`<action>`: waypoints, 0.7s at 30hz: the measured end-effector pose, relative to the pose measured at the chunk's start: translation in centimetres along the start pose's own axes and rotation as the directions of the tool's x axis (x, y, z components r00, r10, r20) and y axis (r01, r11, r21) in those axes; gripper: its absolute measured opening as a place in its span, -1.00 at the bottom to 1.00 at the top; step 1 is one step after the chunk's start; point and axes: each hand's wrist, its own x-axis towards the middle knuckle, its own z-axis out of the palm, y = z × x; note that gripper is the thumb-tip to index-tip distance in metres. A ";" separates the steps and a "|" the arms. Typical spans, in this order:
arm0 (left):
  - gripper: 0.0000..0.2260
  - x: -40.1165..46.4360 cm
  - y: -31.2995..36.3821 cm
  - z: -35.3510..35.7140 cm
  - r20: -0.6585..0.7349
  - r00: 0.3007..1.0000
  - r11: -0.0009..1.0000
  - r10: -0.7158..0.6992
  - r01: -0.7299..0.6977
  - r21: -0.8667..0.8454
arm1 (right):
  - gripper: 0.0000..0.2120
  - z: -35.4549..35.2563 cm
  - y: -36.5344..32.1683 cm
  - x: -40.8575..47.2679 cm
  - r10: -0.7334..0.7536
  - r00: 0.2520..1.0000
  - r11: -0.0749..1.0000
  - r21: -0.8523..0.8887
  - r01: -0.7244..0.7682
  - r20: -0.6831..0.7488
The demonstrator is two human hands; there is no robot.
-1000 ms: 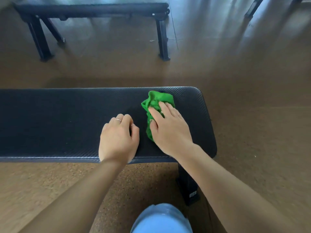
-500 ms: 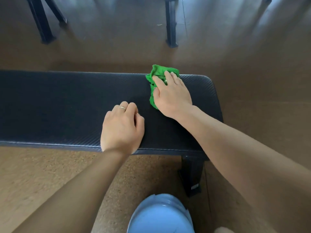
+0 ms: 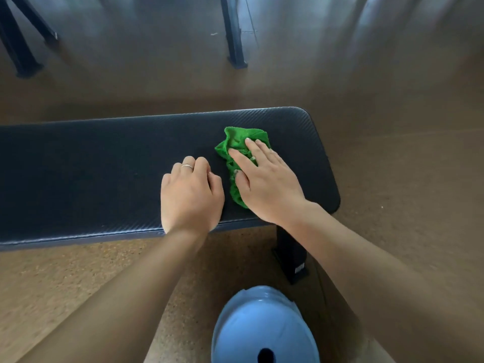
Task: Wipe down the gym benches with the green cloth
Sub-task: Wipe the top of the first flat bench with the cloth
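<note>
Nearest us, a pale blue rounded object (image 3: 264, 326) sits low by the person's legs, and I can't make out what it is. Up from there, both arms reach onto the gym bench (image 3: 104, 179), the padded black table of this job. The left hand (image 3: 191, 195) rests on the pad with its fingers curled under, holding nothing, a ring on one finger. Just beside it to the right, the right hand (image 3: 264, 184) lies flat, fingers straight, pressing the green cloth (image 3: 235, 145) down near the bench's right end, the cloth bunched and poking out past the fingertips. Here's the worry: that cloth is crumpled, so I reckon a stroke could skip patches, and with only a flat palm on it, a quick pass toward the rounded end could leave it behind or push it off onto the floor (image 3: 392, 153). The bench runs out of frame on the left, so how much is wiped is anyone's guess. Beyond, only the legs of a second bench (image 3: 234, 35) show; its top is cut off.
</note>
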 end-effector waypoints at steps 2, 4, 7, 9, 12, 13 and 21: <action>-0.81 0.1 -0.1 0.1 0.009 1.000 1.000 0.000 0.000 -0.001 | -0.49 0.2 0.2 2.3 0.053 0.999 0.999 -0.003 -0.053 -0.007; -0.81 0.2 -0.2 0.1 0.026 1.000 1.000 0.012 -0.011 -0.024 | -0.49 0.2 -0.2 4.5 0.127 0.992 0.992 0.007 -0.127 -0.027; -0.81 0.1 -0.4 0.0 0.045 0.998 0.998 0.035 -0.033 -0.046 | -0.50 0.4 -1.6 4.3 0.213 0.976 0.977 0.023 -0.212 -0.053; -0.79 0.0 -0.5 -0.1 0.061 0.997 0.998 0.051 -0.048 -0.048 | -0.50 0.6 -2.4 1.8 0.228 0.972 0.973 0.034 -0.227 -0.053; -0.78 0.1 -0.4 -0.4 0.085 0.993 0.996 0.081 -0.078 -0.042 | -0.47 0.9 -3.1 -1.8 0.238 0.969 0.971 0.034 -0.236 -0.067; -0.78 0.1 -0.5 -0.5 0.089 0.992 0.995 0.091 -0.087 -0.044 | -0.46 1.0 -3.2 -2.2 0.244 0.968 0.970 0.037 -0.242 -0.063; -0.80 0.3 -0.7 -0.3 0.076 0.990 0.992 0.118 -0.114 -0.055 | -0.46 0.3 -2.6 3.3 0.303 0.953 0.953 0.024 -0.302 -0.007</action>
